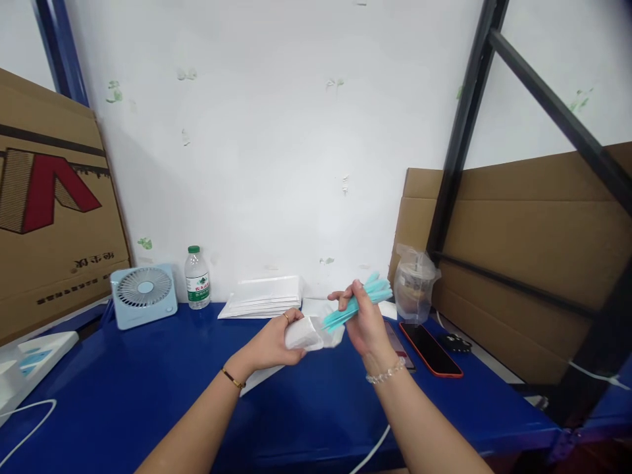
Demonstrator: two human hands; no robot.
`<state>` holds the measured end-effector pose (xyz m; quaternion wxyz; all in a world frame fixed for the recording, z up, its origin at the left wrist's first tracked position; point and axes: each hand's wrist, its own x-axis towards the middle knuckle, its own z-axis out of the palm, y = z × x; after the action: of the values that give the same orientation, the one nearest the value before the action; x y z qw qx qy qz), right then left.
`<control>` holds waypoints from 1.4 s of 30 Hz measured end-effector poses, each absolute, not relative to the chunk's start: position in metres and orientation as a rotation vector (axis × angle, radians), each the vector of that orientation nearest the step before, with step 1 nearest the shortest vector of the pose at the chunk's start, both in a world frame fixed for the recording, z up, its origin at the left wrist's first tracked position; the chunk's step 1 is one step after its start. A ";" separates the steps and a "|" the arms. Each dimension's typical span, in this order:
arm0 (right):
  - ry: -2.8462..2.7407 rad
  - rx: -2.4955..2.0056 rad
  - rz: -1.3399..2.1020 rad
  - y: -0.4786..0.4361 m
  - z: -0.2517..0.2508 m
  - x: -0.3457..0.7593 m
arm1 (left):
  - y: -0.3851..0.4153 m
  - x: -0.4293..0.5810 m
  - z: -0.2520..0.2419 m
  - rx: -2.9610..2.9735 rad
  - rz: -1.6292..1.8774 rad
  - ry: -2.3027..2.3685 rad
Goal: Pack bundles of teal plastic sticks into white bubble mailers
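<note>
Clutching slim turquoise strips, right hand faces white pouch gripped by left hand.

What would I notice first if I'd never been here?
Probably the bright turquoise strips in the right hand, beside the white packet in the left hand. Next, maybe the big red shape on the cardboard box at far left, or the light blue fan near it on the blue table.

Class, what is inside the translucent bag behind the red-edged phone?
What looks like a cup with brownish contents shows through the bag; the cup's far side is hidden.
</note>
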<state>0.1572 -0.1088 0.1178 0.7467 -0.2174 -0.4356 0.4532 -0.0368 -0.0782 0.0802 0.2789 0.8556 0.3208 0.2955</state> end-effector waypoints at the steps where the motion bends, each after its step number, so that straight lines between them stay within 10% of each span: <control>1: -1.005 -0.490 0.987 -0.108 0.122 0.155 | -0.078 -0.033 0.081 2.244 0.856 0.794; 25: -1.608 -0.859 1.086 -0.105 0.172 0.094 | -0.078 -0.041 0.053 1.629 1.237 0.299; 42: -1.544 -0.916 0.787 -0.110 0.131 0.098 | -0.087 -0.038 0.044 1.778 1.633 0.994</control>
<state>0.0982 -0.1100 0.1308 0.5570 -0.3882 -0.6542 0.3335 -0.0381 -0.0866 0.0441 0.2622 0.6572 0.3674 0.6037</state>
